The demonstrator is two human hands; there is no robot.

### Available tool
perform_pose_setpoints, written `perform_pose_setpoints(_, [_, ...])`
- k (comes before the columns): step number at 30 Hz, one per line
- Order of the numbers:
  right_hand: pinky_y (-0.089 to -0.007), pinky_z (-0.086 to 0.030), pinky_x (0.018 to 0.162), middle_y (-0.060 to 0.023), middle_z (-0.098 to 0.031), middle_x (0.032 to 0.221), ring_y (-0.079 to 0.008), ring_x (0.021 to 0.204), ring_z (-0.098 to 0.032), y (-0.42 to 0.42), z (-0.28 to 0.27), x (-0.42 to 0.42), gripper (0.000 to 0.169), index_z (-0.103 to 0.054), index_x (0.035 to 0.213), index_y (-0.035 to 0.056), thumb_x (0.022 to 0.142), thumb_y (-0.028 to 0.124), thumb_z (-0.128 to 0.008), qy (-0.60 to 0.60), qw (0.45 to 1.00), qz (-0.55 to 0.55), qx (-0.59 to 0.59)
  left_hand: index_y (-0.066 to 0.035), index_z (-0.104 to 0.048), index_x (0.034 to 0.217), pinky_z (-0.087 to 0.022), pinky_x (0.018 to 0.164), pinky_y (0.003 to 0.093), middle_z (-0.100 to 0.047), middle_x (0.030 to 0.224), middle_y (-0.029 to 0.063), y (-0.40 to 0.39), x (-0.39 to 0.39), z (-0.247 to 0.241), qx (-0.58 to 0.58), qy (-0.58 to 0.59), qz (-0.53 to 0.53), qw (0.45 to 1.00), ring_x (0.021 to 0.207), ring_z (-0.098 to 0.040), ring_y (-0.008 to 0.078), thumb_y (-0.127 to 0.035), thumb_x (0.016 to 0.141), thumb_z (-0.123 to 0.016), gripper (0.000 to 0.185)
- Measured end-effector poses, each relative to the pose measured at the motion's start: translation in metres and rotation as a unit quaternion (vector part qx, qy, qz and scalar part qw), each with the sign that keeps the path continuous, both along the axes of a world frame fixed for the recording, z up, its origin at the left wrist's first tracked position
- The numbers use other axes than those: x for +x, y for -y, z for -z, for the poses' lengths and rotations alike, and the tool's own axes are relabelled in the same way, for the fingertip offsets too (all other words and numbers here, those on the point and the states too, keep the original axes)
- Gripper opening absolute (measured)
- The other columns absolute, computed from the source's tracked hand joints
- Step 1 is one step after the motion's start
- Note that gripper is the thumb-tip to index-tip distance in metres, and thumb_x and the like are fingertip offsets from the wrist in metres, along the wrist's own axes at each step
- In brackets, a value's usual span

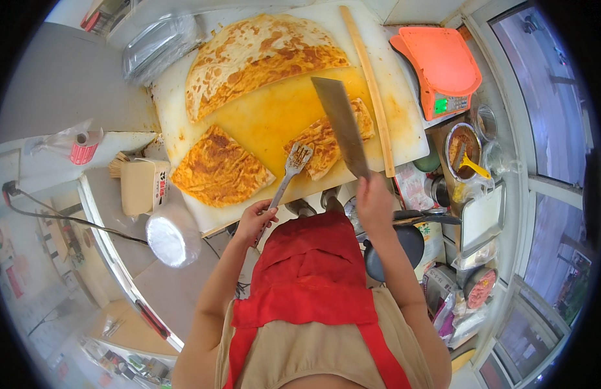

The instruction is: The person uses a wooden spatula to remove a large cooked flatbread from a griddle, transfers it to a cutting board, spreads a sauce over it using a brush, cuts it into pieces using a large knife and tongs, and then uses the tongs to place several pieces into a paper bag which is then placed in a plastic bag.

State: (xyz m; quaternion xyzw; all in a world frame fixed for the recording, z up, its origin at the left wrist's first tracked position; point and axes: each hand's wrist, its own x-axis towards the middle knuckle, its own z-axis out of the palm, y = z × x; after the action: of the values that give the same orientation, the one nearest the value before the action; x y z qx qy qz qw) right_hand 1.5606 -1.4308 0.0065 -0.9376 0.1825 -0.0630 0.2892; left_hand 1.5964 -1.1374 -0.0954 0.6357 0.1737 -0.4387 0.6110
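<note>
My left hand [256, 220] grips the handle of a slotted metal spatula [296, 159]. The spatula's head rests on the near edge of a browned flatbread piece [320, 141] at the right of the board. In my right hand [374, 199] is a broad cleaver [340, 121], its blade held over that same piece and hiding part of it. A wedge-shaped flatbread piece [220, 169] lies at the near left. Farther back is a large half-round of flatbread [261, 61] with a straight cut edge. All of them lie on an oil-stained white cutting board [405, 124].
A wooden stick [371, 92] lies along the board's right side. Beyond it stands an orange digital scale [439, 68]. A pot with a yellow-handled brush [463, 151] is at the right. Plastic bags [173, 236] and a box of skewers [141, 185] stand left; clear trays [159, 46] sit behind.
</note>
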Motion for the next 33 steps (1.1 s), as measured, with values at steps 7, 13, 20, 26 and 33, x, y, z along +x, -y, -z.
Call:
perform_pose_setpoints(7, [-0.0495, -0.045, 0.054, -0.0207, -0.059, 0.066, -0.0411, 0.064, -0.059, 0.017, 0.058, 0.073, 0.023, -0.045, 0.104, 0.0056, 0.093, 0.026, -0.047, -0.132, 0.985, -0.111, -0.024, 0.001, -0.059, 0.114, -0.042, 0.054, 0.0225, -0.059, 0.082, 0.0034, 0.007, -0.001, 0.002, 0.018, 0.040, -0.007, 0.999, 0.064, -0.057, 0.0104, -0.010, 0.087, -0.063, 0.030])
perform_pose_setpoints(13, [-0.0504, -0.047, 0.055, -0.0180, -0.062, 0.070, -0.0394, 0.062, -0.060, 0.036, 0.019, 0.046, 0.021, -0.044, 0.100, 0.0070, 0.095, 0.027, -0.043, -0.058, 0.993, -0.033, -0.094, 0.001, -0.057, 0.116, -0.041, 0.053, 0.0218, -0.059, 0.081, 0.0029, -0.019, -0.016, -0.002, -0.031, -0.009, -0.089, 0.996, 0.063, -0.056, 0.0099, -0.009, 0.088, -0.062, 0.030])
perform_pose_setpoints(20, [-0.0537, -0.045, 0.058, -0.0230, -0.061, 0.070, -0.0434, 0.067, -0.060, 0.066, 0.073, 0.063, 0.025, -0.045, 0.106, 0.0062, 0.094, 0.028, -0.045, -0.145, 0.986, -0.053, -0.071, -0.001, -0.056, 0.118, -0.041, 0.056, 0.0206, -0.061, 0.081, 0.0020, 0.052, 0.012, -0.005, -0.056, 0.049, -0.003, 0.997, 0.065, -0.054, 0.0082, -0.014, 0.088, -0.061, 0.033])
perform_pose_setpoints(26, [-0.0521, -0.048, 0.058, -0.0223, -0.062, 0.070, -0.0421, 0.066, -0.061, 0.104, 0.046, 0.034, 0.022, -0.044, 0.101, 0.0048, 0.094, 0.026, -0.044, -0.140, 0.987, 0.026, -0.072, -0.001, -0.053, 0.124, -0.043, 0.061, 0.0210, -0.061, 0.087, 0.0020, 0.039, -0.001, -0.027, 0.034, 0.061, 0.038, 0.997, 0.072, -0.055, 0.0078, -0.018, 0.087, -0.062, 0.041])
perform_pose_setpoints(33, [-0.0496, -0.048, 0.057, -0.0212, -0.062, 0.069, -0.0414, 0.065, -0.061, 0.115, 0.059, 0.032, 0.022, -0.043, 0.100, 0.0034, 0.095, 0.025, -0.043, -0.165, 0.982, 0.014, -0.094, -0.005, -0.055, 0.124, -0.042, 0.059, 0.0202, -0.061, 0.092, 0.0023, 0.072, -0.015, -0.010, -0.008, 0.006, 0.001, 1.000, 0.070, -0.055, 0.0082, -0.015, 0.087, -0.062, 0.039])
